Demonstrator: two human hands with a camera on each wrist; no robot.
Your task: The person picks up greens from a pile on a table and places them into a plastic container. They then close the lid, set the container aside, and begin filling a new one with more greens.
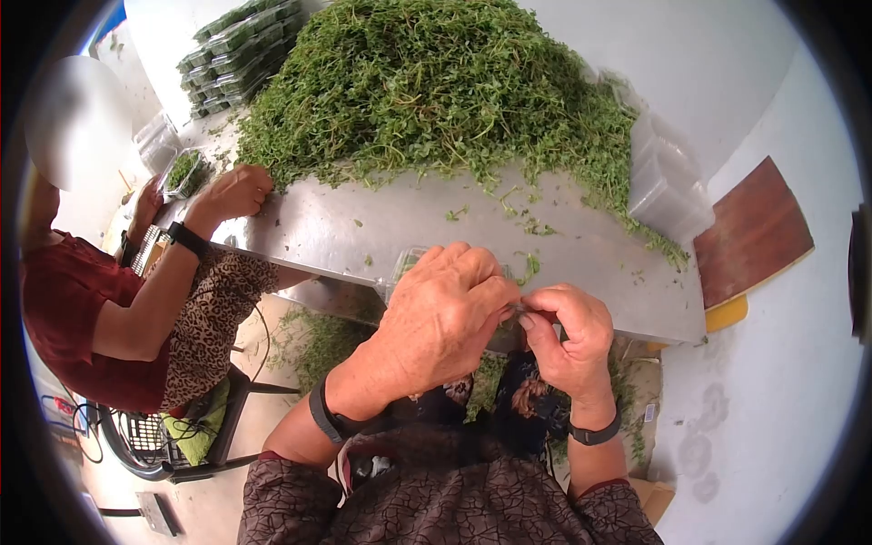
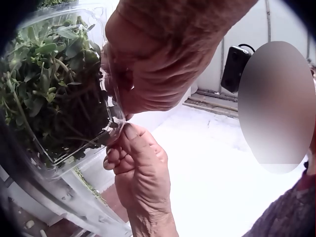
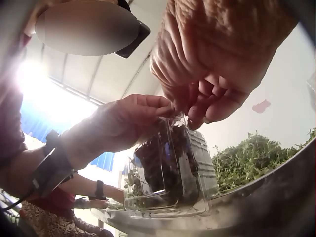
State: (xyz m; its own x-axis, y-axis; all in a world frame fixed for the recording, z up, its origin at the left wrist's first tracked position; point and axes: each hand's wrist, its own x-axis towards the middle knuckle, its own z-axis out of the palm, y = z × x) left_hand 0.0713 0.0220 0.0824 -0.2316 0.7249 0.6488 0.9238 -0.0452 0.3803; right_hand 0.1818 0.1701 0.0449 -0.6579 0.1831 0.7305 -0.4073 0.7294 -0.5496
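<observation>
A clear plastic clamshell box (image 2: 54, 98) packed with green leafy sprigs stands at the near edge of the steel table (image 1: 363, 227). In the head view only a corner of the box (image 1: 406, 263) shows behind my hands. My left hand (image 1: 490, 309) covers its top, fingers curled over the rim. My right hand (image 1: 536, 320) pinches the box's edge beside the left. From the left wrist, the left hand (image 2: 128, 94) and the right hand (image 2: 126, 140) meet at the box's corner. From the right wrist, the right hand (image 3: 190, 111) and the left hand (image 3: 160, 108) pinch the top rim of the box (image 3: 173, 173).
A big heap of loose greens (image 1: 427, 91) fills the table's middle. Stacks of filled boxes (image 1: 241, 50) lie at the back left, empty clear boxes (image 1: 668, 182) at the right. Another person's hand (image 1: 232, 193) works at the table's left end. A brown board (image 1: 754, 232) lies right.
</observation>
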